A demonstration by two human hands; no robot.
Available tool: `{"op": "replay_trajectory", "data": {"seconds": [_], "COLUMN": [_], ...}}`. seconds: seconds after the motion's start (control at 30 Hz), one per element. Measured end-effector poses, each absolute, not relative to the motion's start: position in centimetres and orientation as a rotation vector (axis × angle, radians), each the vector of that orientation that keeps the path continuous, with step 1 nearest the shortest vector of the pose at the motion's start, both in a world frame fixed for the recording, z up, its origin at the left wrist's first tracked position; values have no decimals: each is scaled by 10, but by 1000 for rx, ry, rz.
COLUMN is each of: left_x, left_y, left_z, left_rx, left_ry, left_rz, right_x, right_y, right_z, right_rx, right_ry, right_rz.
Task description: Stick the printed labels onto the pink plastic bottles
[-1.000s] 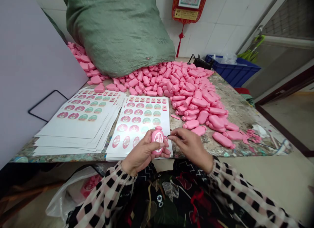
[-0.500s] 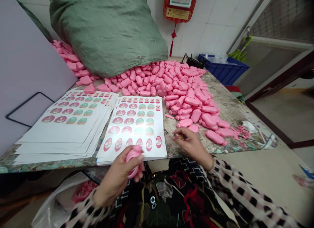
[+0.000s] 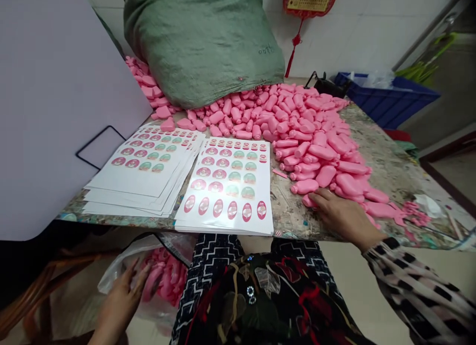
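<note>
My left hand [image 3: 124,298] is low at the left, over the mouth of a clear plastic bag [image 3: 115,265] of pink pieces [image 3: 169,280]. Its fingers are spread, and a pink piece lies beside the fingertips. On the table's right part, my right hand [image 3: 340,213] reaches over the near edge of a heap of pink bottle-shaped pieces [image 3: 320,137]. Its fingers rest on a small pink piece [image 3: 308,201], partly covered by them. A stack of sticker sheets [image 3: 225,186] with pink and green labels lies between the hands.
More sticker sheets [image 3: 130,181] lie at the left beside a pale panel [image 3: 67,112]. Behind the heap sits a large green sack [image 3: 204,47]. A blue crate [image 3: 390,99] stands at the back right. White and pink scraps [image 3: 416,213] lie at the right.
My left hand has moved down and left from the sheets to the bag, the pink item no longer in its grip. My right hand has moved right onto the heap's edge. The view has shifted.
</note>
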State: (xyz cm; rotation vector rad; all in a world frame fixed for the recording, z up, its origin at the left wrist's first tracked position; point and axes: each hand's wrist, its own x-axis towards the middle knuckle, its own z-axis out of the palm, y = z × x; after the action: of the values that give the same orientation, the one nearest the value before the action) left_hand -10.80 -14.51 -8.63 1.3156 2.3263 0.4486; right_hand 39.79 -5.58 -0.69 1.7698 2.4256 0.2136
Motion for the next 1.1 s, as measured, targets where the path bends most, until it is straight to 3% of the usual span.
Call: {"op": "replay_trajectory", "data": {"seconds": [0.13,0.37,0.47,0.57,0.7,0.87,1.1], "left_x": [-74,65,87,84,79,88,94], "left_y": [-127,-98,-91,-86,-73,-50,-35], "left_z": [-46,9,10,10,16,13,-10], "left_rx": [1215,512,346,457,1138,2174,2391], "left_ry": [2081,728,632,803,1182,1362,1374], "left_rz": [581,491,400,487,694,534,294], "right_x": [385,278,262,279,305,299,291], "right_y": [-67,-103,-107,-98,-74,-54,-45], "right_z": [0,21,34,31,4,-13,-8], "right_rx": [1760,1380,1350,1718,2214,2302,2176], "right_ry": [2635,3270,3201,3063,2784,2644,2575], "right_rz": [154,-409,-895,-1178,-942,-579,-250]}}
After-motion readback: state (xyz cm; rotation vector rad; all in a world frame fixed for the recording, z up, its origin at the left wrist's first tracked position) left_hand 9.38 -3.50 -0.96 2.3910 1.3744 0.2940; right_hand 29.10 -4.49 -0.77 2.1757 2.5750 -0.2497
